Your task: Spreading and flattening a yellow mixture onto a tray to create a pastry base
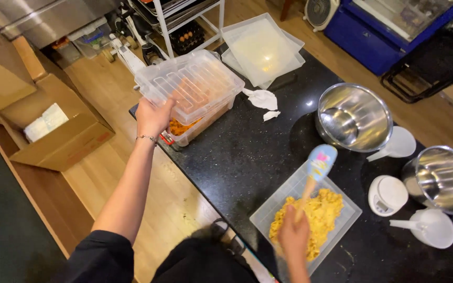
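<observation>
My left hand (pixel 153 116) grips the near edge of a clear plastic lid (pixel 190 84), which rests tilted on a clear box (pixel 205 119) holding orange food at the counter's left end. My right hand (pixel 293 235) holds the wooden handle of a spatula with a pale blue blade (pixel 320 161), raised over a shallow clear tray (pixel 276 202). The tray holds a heap of yellow crumbly food (pixel 318 212) and lies at the front of the black counter (pixel 247 157).
Two steel bowls (pixel 353 116) (pixel 441 179), two white scoops (pixel 397 144) (pixel 431 228) and a small white scale (pixel 387 195) stand to the right. Stacked clear lids (pixel 262 48) and crumpled paper (pixel 263 99) lie at the back. Cardboard boxes (pixel 64 139) sit on the wooden floor, left.
</observation>
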